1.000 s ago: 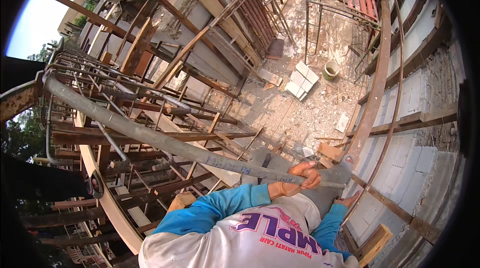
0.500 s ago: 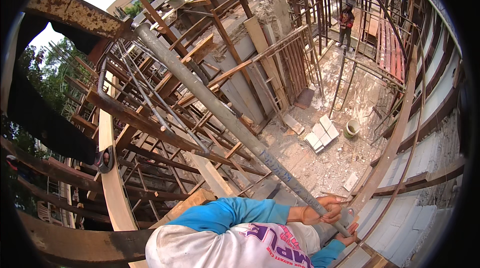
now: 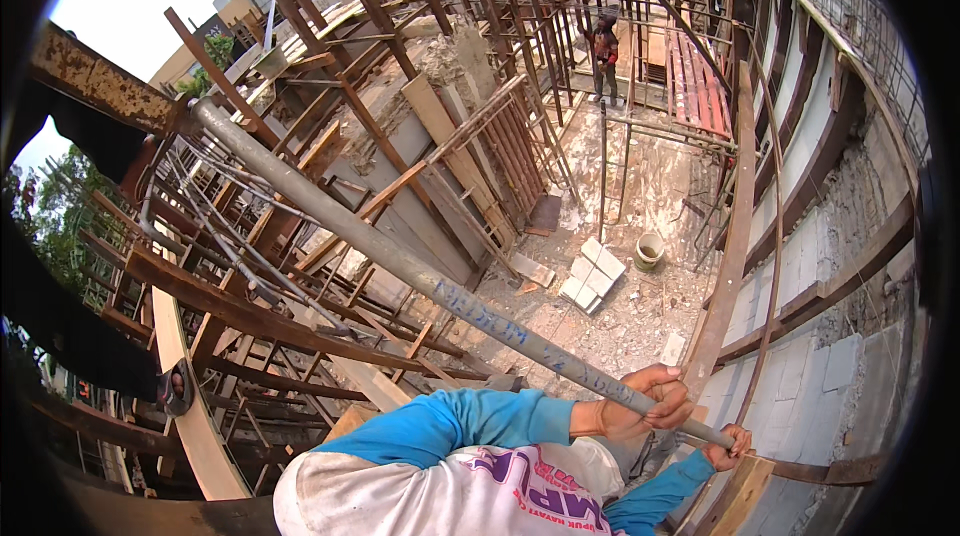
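A long grey metal pipe with blue handwriting slants across the view. Its far end meets a rusty steel beam at the upper left; whether they are joined I cannot tell. My left hand, its arm in a blue sleeve, is closed around the lower part of the pipe. Closer to the near end, my right hand also grips the pipe, fingers wrapped over it. My white shirt front with coloured print fills the bottom of the view.
Below lie white blocks and a bucket on a rubble-strewn floor. Wooden scaffolding surrounds it; a block wall curves along the right. A person stands far off. Another person's sandalled foot rests on a plank at left.
My right hand, formerly palm up beneath the pipe's end, has moved right and closed around it. My view has shifted, so the surroundings sit further left.
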{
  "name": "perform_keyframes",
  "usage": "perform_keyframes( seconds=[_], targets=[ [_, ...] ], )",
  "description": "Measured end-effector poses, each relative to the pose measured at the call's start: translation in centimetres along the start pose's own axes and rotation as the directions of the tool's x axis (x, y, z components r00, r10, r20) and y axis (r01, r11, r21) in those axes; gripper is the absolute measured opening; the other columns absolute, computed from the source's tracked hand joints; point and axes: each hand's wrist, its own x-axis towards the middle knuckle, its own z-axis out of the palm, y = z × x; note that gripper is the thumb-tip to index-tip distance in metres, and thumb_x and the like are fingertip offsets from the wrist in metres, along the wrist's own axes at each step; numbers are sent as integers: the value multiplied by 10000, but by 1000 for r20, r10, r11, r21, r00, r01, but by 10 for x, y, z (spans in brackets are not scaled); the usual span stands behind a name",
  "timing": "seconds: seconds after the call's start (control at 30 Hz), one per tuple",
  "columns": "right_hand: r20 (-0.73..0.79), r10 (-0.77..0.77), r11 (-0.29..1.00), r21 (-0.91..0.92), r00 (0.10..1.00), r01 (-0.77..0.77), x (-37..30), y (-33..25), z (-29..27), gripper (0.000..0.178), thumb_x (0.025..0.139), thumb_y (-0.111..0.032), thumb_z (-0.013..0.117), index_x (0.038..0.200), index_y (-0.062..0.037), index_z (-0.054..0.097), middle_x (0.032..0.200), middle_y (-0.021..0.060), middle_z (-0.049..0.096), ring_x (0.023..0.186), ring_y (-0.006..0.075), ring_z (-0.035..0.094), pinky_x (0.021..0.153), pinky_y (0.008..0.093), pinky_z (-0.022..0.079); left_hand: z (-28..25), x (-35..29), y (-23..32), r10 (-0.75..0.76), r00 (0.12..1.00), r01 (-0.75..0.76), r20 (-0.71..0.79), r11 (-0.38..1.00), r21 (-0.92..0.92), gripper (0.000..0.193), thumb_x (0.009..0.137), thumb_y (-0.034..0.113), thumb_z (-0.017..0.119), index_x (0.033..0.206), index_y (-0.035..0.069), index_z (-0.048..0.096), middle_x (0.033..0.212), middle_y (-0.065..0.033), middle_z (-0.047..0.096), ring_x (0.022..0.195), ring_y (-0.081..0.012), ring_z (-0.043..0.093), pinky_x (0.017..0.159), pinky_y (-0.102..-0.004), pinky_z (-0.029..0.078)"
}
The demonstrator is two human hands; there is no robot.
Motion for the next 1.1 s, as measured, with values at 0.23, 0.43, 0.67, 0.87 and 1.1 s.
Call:
perform_keyframes(
  seconds=[0.23, 0.43, 0.67, 0.87, 1.1],
  targets=[
    [211, -70, 957, 291, 975, 6, 48, 37, 96, 393, 880, -187, 526, 519, -136, 379, 455, -13, 372, 297, 88, 302, 310, 199, 290, 40, 47, -3, 86, 993, -86, 83, 996, 0, 514, 944, 391, 157, 519, 157, 326, 468, 24, 322, 552, -138, 303, 582, -243, 291],
    [479, -282, 958, 196, 831, 212, 82, 36, 126, 379, 897, -388, 481, 750, -42, 522, 629, 36, 472, 474, 116, 451, 469, 229, 412, 81, 74, -6, 134, 962, -121, 239, 990, -67, 507, 962, 359, 174, 526, 145, 321, 452, 11, 313, 526, -129, 301, 546, -219, 269],
    [416, -339, 882, -173, 844, 439, 56, 114, 145, 518, 892, -504, 423, 950, -1, 527, 779, 72, 497, 642, 146, 502, 611, 274, 450, 86, 62, 11, 254, 959, -244, 129, 966, -92, 503, 959, 358, 188, 521, 148, 315, 434, 21, 273, 481, -120, 280, 548, -235, 273],
    [444, -49, 928, -312, 895, 205, 26, 84, 115, 665, 831, -511, 532, 1248, -1, 441, 1049, 70, 494, 851, 185, 506, 755, 332, 480, 55, 70, -15, 94, 993, -87, 72, 992, -95, 514, 943, 369, 185, 500, 147, 321, 434, -1, 313, 540, -158, 300, 651, -275, 311],
    [-242, 263, 477, -809, 934, -344, -123, 144, 72, 943, 667, -421, 765, 1401, -105, 263, 1205, 97, 489, 1156, 232, 432, 981, 363, 344, 28, 32, 8, 264, 963, -260, -49, 963, 75, 537, 942, 380, 171, 479, 151, 321, 410, -13, 332, 502, -157, 278, 704, -321, 301]
  ],
)
